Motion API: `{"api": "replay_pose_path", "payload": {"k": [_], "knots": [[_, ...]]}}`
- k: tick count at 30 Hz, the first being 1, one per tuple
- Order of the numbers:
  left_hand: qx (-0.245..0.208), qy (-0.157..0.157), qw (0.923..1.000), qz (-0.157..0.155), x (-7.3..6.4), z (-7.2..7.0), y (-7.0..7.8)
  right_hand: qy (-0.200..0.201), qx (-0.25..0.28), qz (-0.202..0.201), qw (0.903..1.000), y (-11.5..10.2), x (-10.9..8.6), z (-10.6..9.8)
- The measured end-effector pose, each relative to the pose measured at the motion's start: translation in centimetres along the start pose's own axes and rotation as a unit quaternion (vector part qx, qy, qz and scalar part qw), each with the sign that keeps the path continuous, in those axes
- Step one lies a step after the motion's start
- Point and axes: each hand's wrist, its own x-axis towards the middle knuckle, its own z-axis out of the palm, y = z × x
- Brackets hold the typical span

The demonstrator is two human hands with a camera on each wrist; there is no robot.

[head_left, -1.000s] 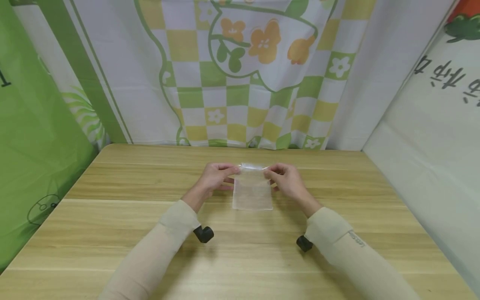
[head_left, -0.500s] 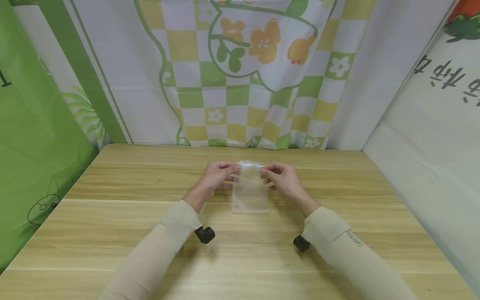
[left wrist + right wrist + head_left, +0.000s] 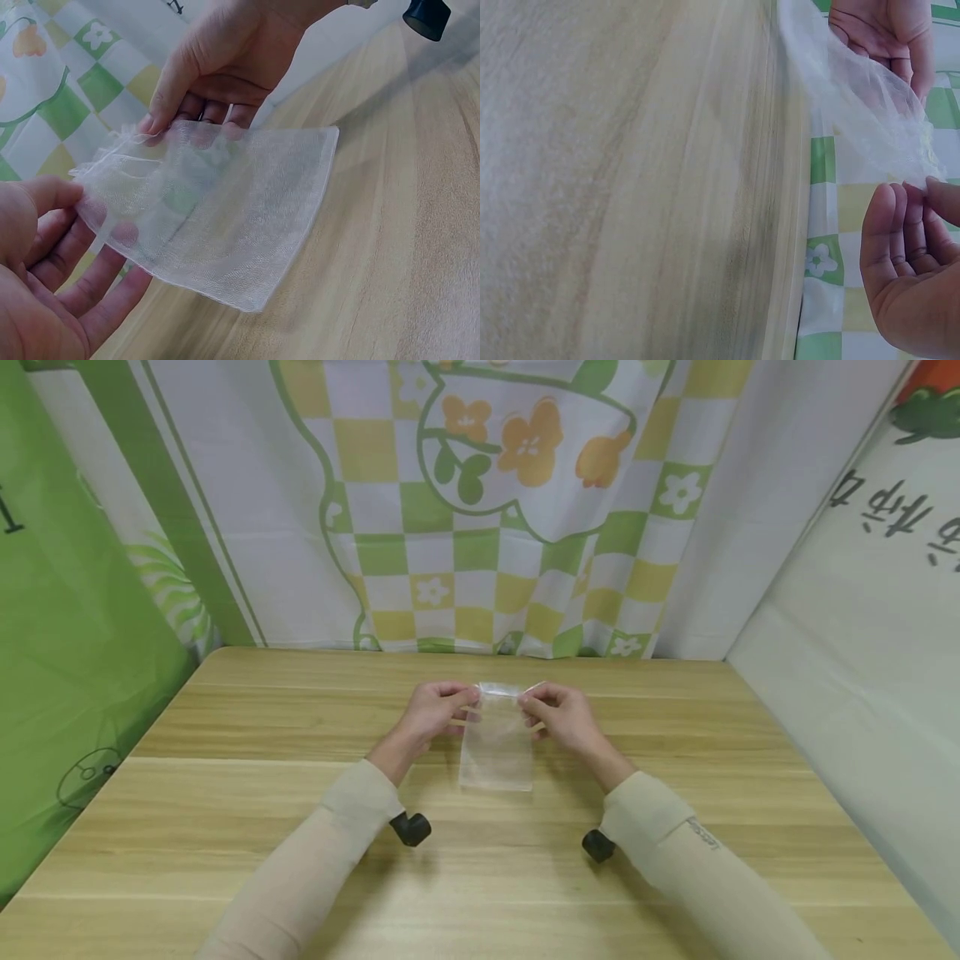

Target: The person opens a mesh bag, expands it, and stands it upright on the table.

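Note:
A sheer white mesh drawstring pouch (image 3: 497, 752) hangs between the two hands over the table. My left hand (image 3: 433, 710) pinches its gathered top at the left corner between thumb and fingers. At the opposite top corner, my right hand (image 3: 564, 714) pinches the edge the same way. The left wrist view shows the pouch (image 3: 225, 202) spread nearly flat, its ruffled mouth between the thumbs and the other fingers behind the mesh. Seen edge-on in the right wrist view, the pouch (image 3: 855, 90) bows slightly. No contents show through the mesh.
The wooden table (image 3: 300, 835) extends beneath both arms to a back edge. Behind it hangs a checked, flowered curtain (image 3: 480, 552). Green fabric (image 3: 82, 610) borders the left side and a white printed panel (image 3: 862, 610) the right. Black wrist cameras (image 3: 411, 829) stick out below the cuffs.
The right hand has shifted slightly left, closer to the left hand. The pouch's lower edge has swung a little left and toward the person. Both hands keep their pinch.

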Motion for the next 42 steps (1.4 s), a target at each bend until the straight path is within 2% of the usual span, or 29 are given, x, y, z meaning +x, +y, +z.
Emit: {"api": "replay_pose_path", "payload": {"k": [11, 18, 26, 34, 38, 42], "knots": [[-0.055, 0.025, 0.9981, 0.009, -0.09, -0.12, -0.04, 0.002, -0.011, 0.007, 0.9999, -0.15, -0.07, -0.54], [-0.07, 0.027, 0.997, 0.015, 0.0, -0.01, 0.07, 0.014, -0.008, -0.001, 0.9999, -0.31, -0.14, -0.9], [-0.076, 0.03, 0.9963, 0.025, -0.23, 0.33, 0.23, 0.022, 0.04, 0.03, 0.9985, -0.7, -0.19, -0.96], [-0.094, 0.027, 0.995, 0.022, -0.66, 0.23, -0.09, 0.003, 0.108, 0.055, 0.9926, -0.86, -0.49, -0.7], [-0.097, 0.031, 0.9945, 0.027, -0.85, 0.09, -0.07, -0.007, 0.127, 0.04, 0.9911, -0.81, -0.59, -0.59], [-0.097, 0.03, 0.9944, 0.029, -0.74, 0.08, 0.26, -0.002, 0.112, 0.021, 0.9935, -0.81, -0.18, -0.39]]}}
